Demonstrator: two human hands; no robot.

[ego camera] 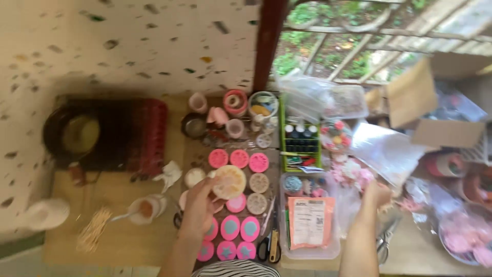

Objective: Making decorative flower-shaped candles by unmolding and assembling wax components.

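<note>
My left hand (201, 204) holds a round cream-coloured mould (229, 181) above a table full of small round moulds, pink (239, 158) and beige (259, 182). Oval pink moulds with teal centres (230, 228) lie just below that hand. My right hand (376, 195) reaches into a pile of clear plastic bags (384, 149) and pink pieces (353, 172) at the right; what its fingers grip is blurred.
A red basket (146, 134) and a dark round pot (77, 134) stand at the left. A green box of small bottles (301, 139), cups, a clear tray with an orange packet (309, 221), scissors (264, 250), wooden sticks (95, 228) and a cardboard box (435, 100) crowd the table.
</note>
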